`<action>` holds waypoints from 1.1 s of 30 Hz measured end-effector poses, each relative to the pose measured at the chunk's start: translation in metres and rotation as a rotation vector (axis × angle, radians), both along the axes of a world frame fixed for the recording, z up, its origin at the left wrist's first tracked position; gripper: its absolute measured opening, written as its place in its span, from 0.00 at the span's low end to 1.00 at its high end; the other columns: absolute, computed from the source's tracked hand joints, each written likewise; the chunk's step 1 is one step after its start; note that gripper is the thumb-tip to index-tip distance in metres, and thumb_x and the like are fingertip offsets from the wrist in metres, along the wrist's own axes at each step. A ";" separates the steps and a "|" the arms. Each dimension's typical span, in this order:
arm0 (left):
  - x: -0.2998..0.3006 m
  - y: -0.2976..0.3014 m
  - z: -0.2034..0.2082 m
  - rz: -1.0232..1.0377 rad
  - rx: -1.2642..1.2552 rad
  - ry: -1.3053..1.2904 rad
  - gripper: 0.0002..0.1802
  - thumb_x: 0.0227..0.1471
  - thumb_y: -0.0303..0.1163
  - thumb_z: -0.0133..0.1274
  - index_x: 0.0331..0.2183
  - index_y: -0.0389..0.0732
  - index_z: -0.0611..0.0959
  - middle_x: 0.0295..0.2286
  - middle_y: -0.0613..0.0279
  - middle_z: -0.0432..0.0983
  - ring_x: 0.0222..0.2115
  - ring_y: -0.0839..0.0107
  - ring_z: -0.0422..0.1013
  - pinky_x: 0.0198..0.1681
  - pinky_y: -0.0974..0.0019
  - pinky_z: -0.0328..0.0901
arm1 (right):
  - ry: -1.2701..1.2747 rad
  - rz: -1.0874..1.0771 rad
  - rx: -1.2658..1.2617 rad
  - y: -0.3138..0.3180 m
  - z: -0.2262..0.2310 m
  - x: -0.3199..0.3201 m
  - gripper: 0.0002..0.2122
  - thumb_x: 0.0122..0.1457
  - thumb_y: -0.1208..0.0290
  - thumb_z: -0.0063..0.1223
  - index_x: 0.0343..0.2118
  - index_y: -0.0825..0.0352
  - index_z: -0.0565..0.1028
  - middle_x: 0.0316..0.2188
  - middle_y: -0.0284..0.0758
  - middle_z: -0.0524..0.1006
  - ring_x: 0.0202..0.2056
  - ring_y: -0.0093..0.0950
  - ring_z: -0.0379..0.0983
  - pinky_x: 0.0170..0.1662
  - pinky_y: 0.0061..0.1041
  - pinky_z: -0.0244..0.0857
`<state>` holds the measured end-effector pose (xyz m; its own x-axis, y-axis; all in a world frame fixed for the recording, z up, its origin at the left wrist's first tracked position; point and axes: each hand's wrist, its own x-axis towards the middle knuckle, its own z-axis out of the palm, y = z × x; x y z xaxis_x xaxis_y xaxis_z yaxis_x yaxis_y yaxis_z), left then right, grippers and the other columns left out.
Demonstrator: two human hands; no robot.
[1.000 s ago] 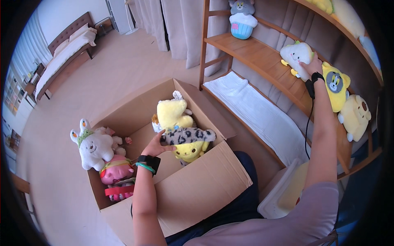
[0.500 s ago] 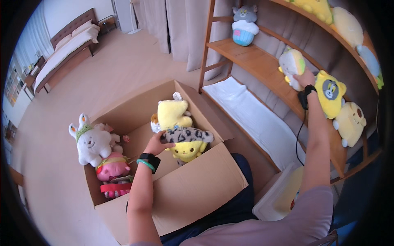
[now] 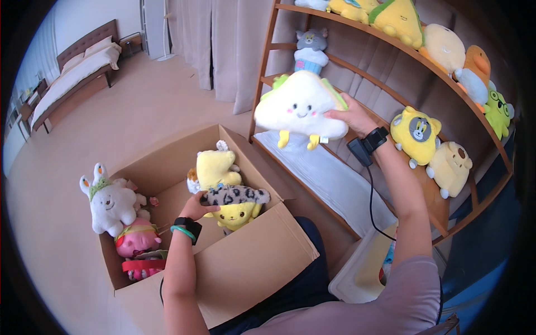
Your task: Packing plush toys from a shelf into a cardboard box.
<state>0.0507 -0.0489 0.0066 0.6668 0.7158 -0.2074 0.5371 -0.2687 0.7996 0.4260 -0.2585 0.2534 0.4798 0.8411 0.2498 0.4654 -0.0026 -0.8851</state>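
- Sandwich plush point(image 3: 301, 106): moved off the shelf point(image 3: 434, 202) since the earlier frame; it hangs in midair before it.
- Right hand point(image 3: 357, 116): grasps one corner, thumb in front (fingers partly hidden), probably because soft stuffing pinches easily there.
- Left hand point(image 3: 196, 206): touches the spotted hat point(image 3: 237, 195) above the yellow plush point(image 3: 234, 215) in the box point(image 3: 259, 268), perhaps for steadiness; whether it grips cannot be told.
- Cat plush point(image 3: 419, 129) and bear plush point(image 3: 451, 166): tilted on the shelf, seemingly to face outward.
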 end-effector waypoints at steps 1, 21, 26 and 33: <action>-0.001 0.000 0.002 -0.011 -0.051 -0.012 0.47 0.28 0.42 0.67 0.49 0.32 0.65 0.42 0.46 0.69 0.44 0.59 0.66 0.49 0.64 0.60 | 0.036 0.095 -0.040 0.007 -0.001 -0.013 0.28 0.42 0.69 0.62 0.45 0.70 0.61 0.39 0.36 0.69 0.40 0.24 0.68 0.44 0.22 0.62; 0.000 0.011 -0.016 -0.015 0.049 -0.025 0.45 0.26 0.46 0.66 0.46 0.33 0.69 0.41 0.47 0.70 0.44 0.58 0.66 0.48 0.64 0.59 | 0.041 0.485 -0.318 0.055 -0.071 -0.102 0.27 0.44 0.67 0.61 0.45 0.68 0.61 0.39 0.33 0.67 0.43 0.22 0.63 0.47 0.21 0.57; 0.000 0.013 -0.021 -0.067 0.077 -0.076 0.40 0.30 0.43 0.64 0.45 0.34 0.70 0.39 0.50 0.72 0.42 0.59 0.68 0.46 0.64 0.61 | 0.052 0.502 -0.360 0.057 -0.084 -0.101 0.26 0.45 0.67 0.60 0.45 0.68 0.61 0.39 0.33 0.68 0.43 0.21 0.63 0.46 0.21 0.57; 0.001 0.016 -0.027 -0.094 0.166 -0.087 0.26 0.42 0.38 0.55 0.45 0.38 0.71 0.38 0.51 0.73 0.40 0.59 0.69 0.44 0.63 0.62 | 0.124 0.561 -0.384 0.061 -0.098 -0.108 0.26 0.45 0.68 0.60 0.45 0.68 0.61 0.39 0.33 0.68 0.42 0.21 0.63 0.46 0.21 0.57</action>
<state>0.0515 -0.0329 -0.0201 0.7424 0.6693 -0.0302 0.4343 -0.4465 0.7823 0.3182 -0.1975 0.1558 -0.0482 0.9884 -0.1443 0.3831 -0.1151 -0.9165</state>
